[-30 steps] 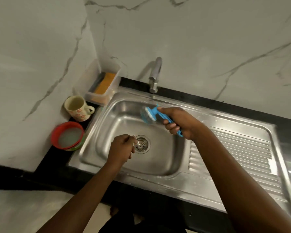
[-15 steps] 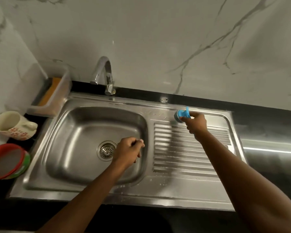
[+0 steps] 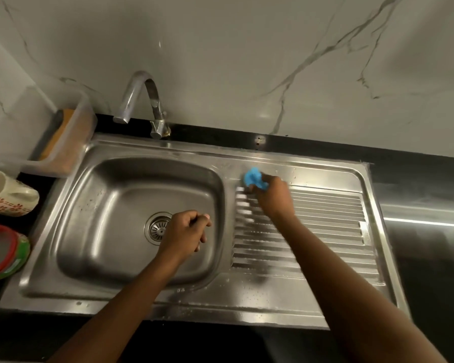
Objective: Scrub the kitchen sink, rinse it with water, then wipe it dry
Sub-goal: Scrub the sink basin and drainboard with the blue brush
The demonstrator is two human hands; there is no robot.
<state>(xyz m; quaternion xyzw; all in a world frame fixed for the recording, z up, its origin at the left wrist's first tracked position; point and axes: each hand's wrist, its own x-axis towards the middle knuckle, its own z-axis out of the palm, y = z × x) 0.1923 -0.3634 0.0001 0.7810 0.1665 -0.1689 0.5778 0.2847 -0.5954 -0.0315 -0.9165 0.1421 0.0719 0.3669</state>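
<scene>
While right hand (image 3: 273, 196) grips blue scrubber (image 3: 254, 178), ribbed steel drainboard (image 3: 325, 218)

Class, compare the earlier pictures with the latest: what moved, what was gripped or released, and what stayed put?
The right hand carried the blue scrubber, gripped throughout, rightward out of the basin onto the far left corner of the drainboard. The left hand stayed curled above the basin beside the drain. The mug, tap and sponge tub stayed put.

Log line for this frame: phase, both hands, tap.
phase: scrub | right hand: grips blue scrubber on drainboard, back-left corner | left hand: curled, empty, above basin | tap: no flow visible
</scene>
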